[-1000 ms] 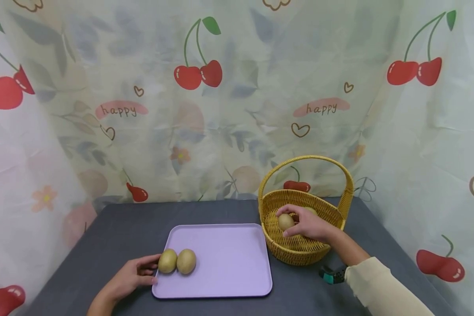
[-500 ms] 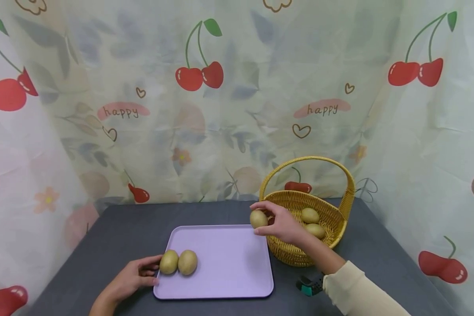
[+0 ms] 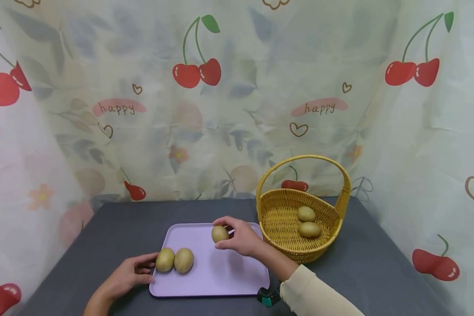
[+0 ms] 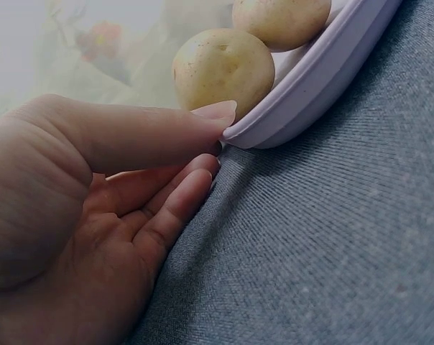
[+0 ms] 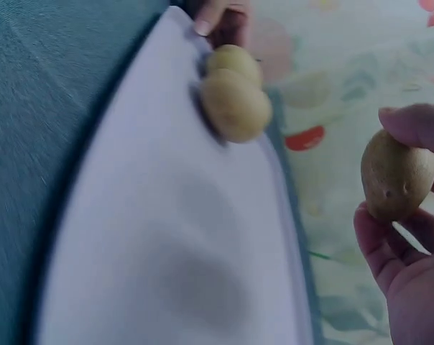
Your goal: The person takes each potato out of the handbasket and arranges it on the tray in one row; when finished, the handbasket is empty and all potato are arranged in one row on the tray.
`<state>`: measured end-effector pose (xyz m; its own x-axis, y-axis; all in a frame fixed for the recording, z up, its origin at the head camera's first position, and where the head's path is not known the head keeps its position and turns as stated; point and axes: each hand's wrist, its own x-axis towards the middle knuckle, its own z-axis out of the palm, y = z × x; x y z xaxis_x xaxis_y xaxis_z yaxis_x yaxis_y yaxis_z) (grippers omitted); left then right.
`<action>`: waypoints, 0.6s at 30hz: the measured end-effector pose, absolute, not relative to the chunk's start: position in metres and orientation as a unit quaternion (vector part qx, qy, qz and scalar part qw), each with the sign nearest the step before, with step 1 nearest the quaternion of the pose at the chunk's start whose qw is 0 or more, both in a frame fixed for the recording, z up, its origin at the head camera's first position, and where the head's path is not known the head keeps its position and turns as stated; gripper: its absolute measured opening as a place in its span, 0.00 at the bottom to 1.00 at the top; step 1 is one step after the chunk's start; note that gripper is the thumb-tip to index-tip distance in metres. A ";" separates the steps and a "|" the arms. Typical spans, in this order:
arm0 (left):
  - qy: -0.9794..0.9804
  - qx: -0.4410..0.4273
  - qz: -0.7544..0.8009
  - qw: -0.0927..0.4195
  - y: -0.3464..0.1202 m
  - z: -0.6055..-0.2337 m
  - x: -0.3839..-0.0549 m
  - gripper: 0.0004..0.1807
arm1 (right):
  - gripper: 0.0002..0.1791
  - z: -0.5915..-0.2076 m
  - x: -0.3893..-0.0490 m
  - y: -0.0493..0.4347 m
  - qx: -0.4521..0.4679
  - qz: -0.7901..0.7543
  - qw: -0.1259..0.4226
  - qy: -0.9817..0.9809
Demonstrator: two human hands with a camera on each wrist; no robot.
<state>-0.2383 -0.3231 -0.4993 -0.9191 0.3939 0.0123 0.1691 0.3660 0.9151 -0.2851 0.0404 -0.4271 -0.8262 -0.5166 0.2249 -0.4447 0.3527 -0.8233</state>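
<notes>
My right hand (image 3: 241, 237) pinches a potato (image 3: 220, 234) between thumb and fingers, above the lilac tray (image 3: 237, 274). In the right wrist view the same potato (image 5: 396, 176) is held off the tray. My left hand (image 3: 127, 275) touches the tray's left edge with relaxed fingers. The left wrist view shows its thumb tip on the rim, close to a potato (image 4: 224, 72). Two potatoes sit side by side at the tray's left end, the left potato (image 3: 165, 260) near my index finger and the right potato (image 3: 184, 260) against it.
A yellow wicker basket (image 3: 276, 219) with a tall handle stands right of the tray. Inside it lie an upper potato (image 3: 306, 213) and a lower potato (image 3: 310, 229). A dark grey cloth (image 3: 363, 259) covers the table. A cherry-print curtain (image 3: 237, 109) hangs behind and at both sides.
My right hand has lifted a potato out of the basket and carried it left over the tray. My left hand stays at the tray's left edge.
</notes>
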 end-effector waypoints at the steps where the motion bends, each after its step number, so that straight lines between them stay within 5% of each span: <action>1: 0.819 0.172 0.536 0.107 -0.323 -0.499 -0.239 0.37 | 0.26 -0.432 -0.286 0.035 -0.290 -0.488 0.035 0.822; 18: 0.829 0.146 0.527 0.117 -0.322 -0.496 -0.239 0.39 | 0.29 -0.490 -0.284 -0.014 -0.259 -0.454 0.011 0.852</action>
